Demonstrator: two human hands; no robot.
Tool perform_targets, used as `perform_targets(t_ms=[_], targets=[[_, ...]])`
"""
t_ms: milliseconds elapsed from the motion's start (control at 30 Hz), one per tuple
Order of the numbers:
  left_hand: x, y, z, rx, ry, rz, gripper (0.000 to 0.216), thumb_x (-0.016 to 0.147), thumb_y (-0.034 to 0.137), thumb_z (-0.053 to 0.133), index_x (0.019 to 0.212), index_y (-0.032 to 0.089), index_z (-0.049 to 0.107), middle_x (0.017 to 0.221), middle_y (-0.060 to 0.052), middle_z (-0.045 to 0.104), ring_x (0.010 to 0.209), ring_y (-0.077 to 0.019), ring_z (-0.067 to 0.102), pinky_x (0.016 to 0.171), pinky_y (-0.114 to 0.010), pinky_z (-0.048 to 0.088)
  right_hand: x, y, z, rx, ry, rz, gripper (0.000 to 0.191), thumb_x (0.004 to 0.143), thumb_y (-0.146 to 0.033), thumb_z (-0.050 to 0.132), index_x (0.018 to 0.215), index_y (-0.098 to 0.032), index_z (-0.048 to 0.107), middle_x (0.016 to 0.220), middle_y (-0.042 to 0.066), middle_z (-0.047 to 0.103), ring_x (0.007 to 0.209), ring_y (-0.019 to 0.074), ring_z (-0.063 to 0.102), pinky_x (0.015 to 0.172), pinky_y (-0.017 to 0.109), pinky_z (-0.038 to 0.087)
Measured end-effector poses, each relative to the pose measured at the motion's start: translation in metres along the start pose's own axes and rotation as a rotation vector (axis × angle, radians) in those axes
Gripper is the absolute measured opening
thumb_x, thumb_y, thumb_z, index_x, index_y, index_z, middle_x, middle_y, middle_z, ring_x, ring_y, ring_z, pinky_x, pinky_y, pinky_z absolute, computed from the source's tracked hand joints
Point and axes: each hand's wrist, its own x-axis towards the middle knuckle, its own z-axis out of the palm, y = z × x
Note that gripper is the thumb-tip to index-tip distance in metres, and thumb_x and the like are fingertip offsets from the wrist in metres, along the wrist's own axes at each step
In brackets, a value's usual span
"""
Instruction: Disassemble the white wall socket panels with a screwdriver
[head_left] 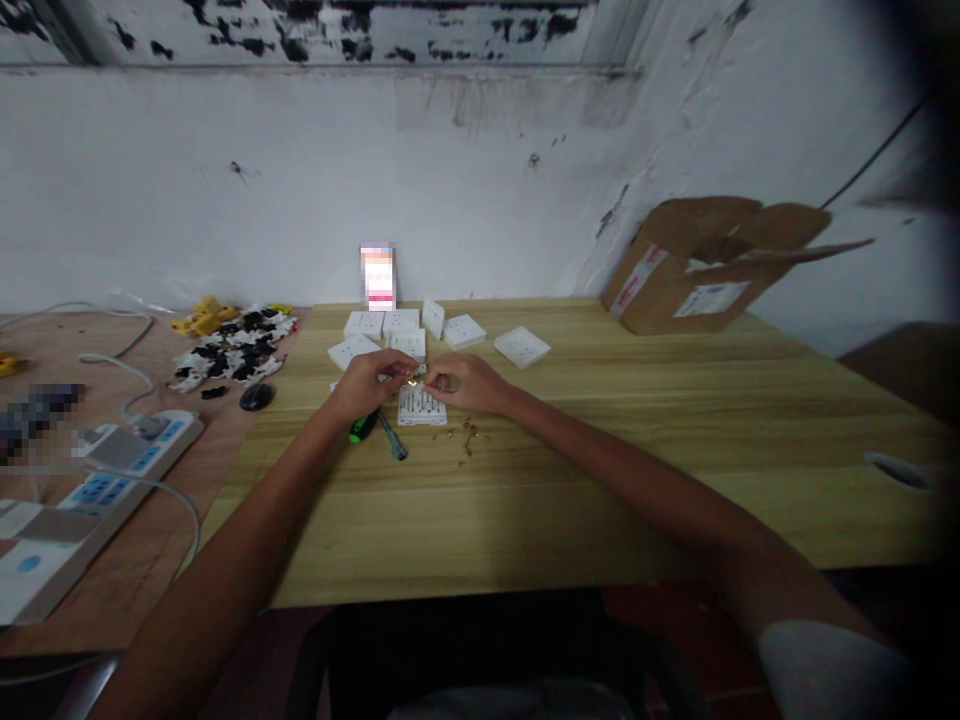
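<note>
My left hand [369,381] and my right hand [466,384] meet over a white switch module [421,405] lying back-up on the wooden table [600,450]. Both hands have their fingers pinched together; a tiny brass-coloured part [412,379] shows between the fingertips. A screwdriver with a green and black handle [375,428] lies just under my left hand. Small brown screws [466,435] are scattered beside the module, near my right wrist.
Several white wall switches [420,335] lie behind the hands. An open cardboard box [697,262] stands at the back right. On the left table are a white power strip [112,465], cables, a black mouse [256,396] and a pile of black, white and yellow parts [229,350].
</note>
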Motion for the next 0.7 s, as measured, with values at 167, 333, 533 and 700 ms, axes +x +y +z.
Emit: perform_targets(t_ms=[167, 333, 533, 700], targets=[[0.000, 0.003, -0.004, 0.015, -0.061, -0.018, 0.021, 0.087, 0.019, 0.069, 0.106, 0.017, 0.076, 0.101, -0.009, 0.078, 0.088, -0.0189, 0.073, 0.084, -0.035, 0.061, 0.002, 0.010, -0.005, 0.055, 0.060, 0.051, 0.013, 0.093, -0.030, 0.070, 0.093, -0.019, 0.075, 0.082, 0.003, 0.073, 0.072, 0.0140, 0.060, 0.071, 0.029, 0.045], [-0.001, 0.006, -0.001, -0.035, -0.112, -0.008, 0.020, 0.088, 0.025, 0.071, 0.106, 0.018, 0.076, 0.097, -0.008, 0.078, 0.085, -0.0173, 0.072, 0.081, -0.033, 0.060, 0.004, 0.015, -0.007, 0.203, 0.080, 0.138, 0.014, 0.092, -0.029, 0.070, 0.098, -0.018, 0.076, 0.084, 0.003, 0.074, 0.069, 0.0125, 0.058, 0.066, 0.026, 0.044], [-0.002, 0.004, 0.001, -0.074, -0.129, -0.050, 0.022, 0.088, 0.027, 0.072, 0.109, 0.020, 0.073, 0.101, -0.007, 0.079, 0.090, -0.0183, 0.075, 0.084, -0.033, 0.060, 0.005, 0.016, -0.005, 0.268, 0.049, 0.196, 0.018, 0.095, -0.033, 0.067, 0.104, -0.019, 0.076, 0.089, 0.003, 0.075, 0.073, 0.0134, 0.061, 0.068, 0.027, 0.046], [-0.002, 0.006, 0.006, -0.186, -0.122, -0.122, 0.038, 0.083, 0.030, 0.077, 0.117, 0.021, 0.064, 0.097, -0.006, 0.079, 0.087, -0.0207, 0.077, 0.080, -0.035, 0.062, 0.006, 0.015, 0.000, 0.304, 0.065, 0.219, 0.025, 0.096, -0.039, 0.066, 0.106, -0.018, 0.076, 0.087, 0.003, 0.074, 0.075, 0.0144, 0.061, 0.070, 0.028, 0.047]])
